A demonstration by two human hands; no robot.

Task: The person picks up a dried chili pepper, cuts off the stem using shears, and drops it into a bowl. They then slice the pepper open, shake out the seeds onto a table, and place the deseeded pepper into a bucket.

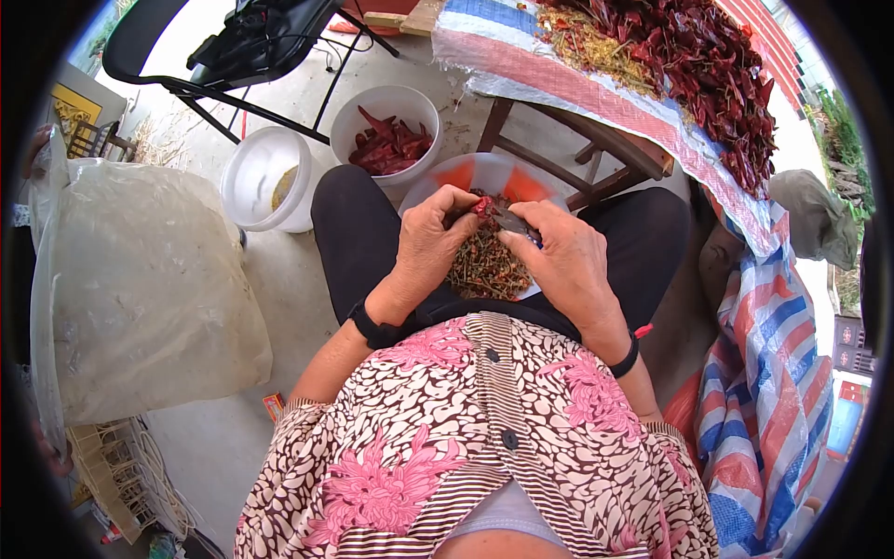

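Observation:
My left hand [434, 238] pinches a dried red chili [483, 207] above a wide basin [548, 189] between my knees. Close on its right, my right hand [562, 252] grips a dark, flat tool [510, 222], probably scissors or a blade, whose tip meets the chili. Inside the basin lie many chili stems and bits [484, 270]. Beyond my left knee stands a white bowl [426, 104] of whole red chilies [388, 143].
A white bucket [267, 177] stands left of the bowl. Dried chilies [708, 84] cover a striped cloth [577, 79] on a wooden-legged table at the upper right. A black folding chair [140, 47], a cloudy plastic bag [149, 279] and a striped sack [764, 373] surround me.

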